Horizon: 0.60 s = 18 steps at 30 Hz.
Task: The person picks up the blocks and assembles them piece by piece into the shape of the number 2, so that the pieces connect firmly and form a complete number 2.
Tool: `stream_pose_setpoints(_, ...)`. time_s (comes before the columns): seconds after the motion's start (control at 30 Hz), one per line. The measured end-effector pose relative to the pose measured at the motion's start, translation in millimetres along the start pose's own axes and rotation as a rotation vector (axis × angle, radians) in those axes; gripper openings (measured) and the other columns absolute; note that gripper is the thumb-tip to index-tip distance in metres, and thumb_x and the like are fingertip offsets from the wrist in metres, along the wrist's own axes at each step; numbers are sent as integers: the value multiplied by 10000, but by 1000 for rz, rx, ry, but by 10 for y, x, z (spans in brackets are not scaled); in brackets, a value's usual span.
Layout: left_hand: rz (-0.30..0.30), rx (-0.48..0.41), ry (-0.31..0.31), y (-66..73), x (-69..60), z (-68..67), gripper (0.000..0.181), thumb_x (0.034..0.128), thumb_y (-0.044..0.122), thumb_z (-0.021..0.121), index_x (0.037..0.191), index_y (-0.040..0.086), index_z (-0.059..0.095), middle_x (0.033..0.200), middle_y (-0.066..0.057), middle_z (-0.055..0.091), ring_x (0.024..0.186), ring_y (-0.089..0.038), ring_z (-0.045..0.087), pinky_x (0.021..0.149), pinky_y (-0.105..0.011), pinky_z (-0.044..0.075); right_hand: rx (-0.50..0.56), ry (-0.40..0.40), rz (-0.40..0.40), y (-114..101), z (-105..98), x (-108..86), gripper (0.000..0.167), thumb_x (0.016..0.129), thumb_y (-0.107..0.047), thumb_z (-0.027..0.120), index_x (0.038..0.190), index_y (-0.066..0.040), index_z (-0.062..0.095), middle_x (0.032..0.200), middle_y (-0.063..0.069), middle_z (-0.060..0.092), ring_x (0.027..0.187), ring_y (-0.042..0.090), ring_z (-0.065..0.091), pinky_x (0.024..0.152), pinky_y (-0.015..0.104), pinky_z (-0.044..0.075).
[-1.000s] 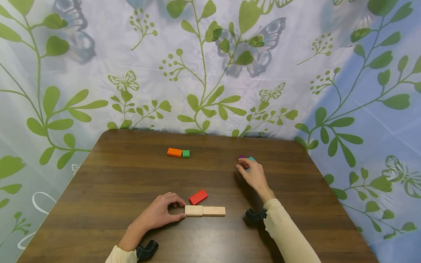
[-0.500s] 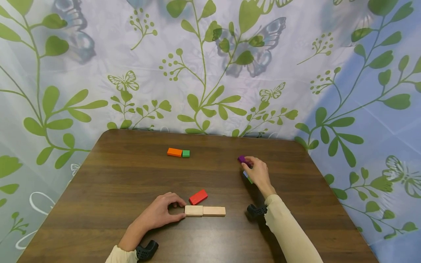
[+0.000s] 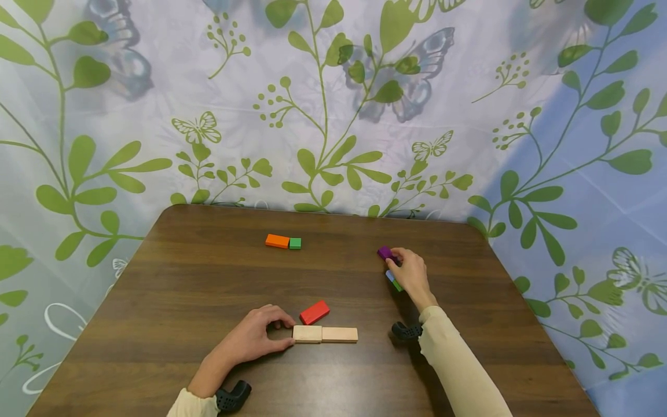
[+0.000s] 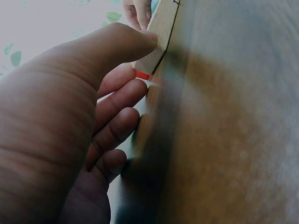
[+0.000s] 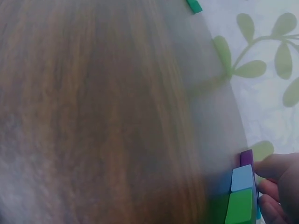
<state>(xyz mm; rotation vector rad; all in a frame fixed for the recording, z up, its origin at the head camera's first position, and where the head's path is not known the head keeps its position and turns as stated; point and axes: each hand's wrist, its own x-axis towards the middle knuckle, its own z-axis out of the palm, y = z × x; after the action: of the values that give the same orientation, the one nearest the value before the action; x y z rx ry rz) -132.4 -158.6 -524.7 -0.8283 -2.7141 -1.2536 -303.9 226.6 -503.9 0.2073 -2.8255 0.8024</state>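
In the head view my left hand pinches the left end of a pale wooden block between thumb and fingers. A second, longer wooden block touches its right end. The left wrist view shows the thumb along the wooden block, the other fingers loosely bent. A red block lies tilted just behind the wooden ones. Farther right, my right hand grips a purple block between thumb and fingers. A light-blue block and a green block sit alongside; a turquoise piece is mostly hidden.
Toward the back of the brown wooden table, an orange block and a small green block stand end to end. Behind the table hangs a leaf-and-butterfly patterned cloth.
My right hand has shifted slightly right and closed in around the purple block, exposing the light-blue and green blocks. The left hand has stayed put on the wooden block.
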Motion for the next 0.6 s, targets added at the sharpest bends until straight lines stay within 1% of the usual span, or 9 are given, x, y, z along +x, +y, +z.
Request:
stream_pose_setpoints(0.17,-21,-1,-12,8,2,-9,221,873,325,847,1051,258,735,984,147,661,886,-24,560,795,-241,525,-17,-12,-6,-8,-9,0,362,946,-212,747,1249,-19,702,1190,159,733,1101,349,663,967,538,495)
stream_pose_setpoints(0.37,-3,3,0,5,1,-7,220,871,311,850,1047,244,736,979,127,667,877,-36,563,782,-245,525,-18,-11,-14,-4,-10,-2,337,938,-182,752,1229,-17,710,1163,159,732,1086,345,662,954,530,501)
stream_pose_setpoints(0.5,8,-2,5,4,-1,-6,217,871,315,850,1041,241,737,974,121,669,873,-41,565,775,-245,524,-13,-2,-5,-4,-7,-1,336,935,-172,752,1223,-5,709,1157,174,725,1083,346,661,955,523,505)
stream_pose_setpoints(0.6,2,-5,2,9,-1,-7,214,872,321,849,1039,249,736,974,125,669,874,-37,566,779,-241,523,-18,-2,6,-6,-10,4,341,934,-172,752,1225,-1,705,1160,177,721,1083,344,658,956,519,503)
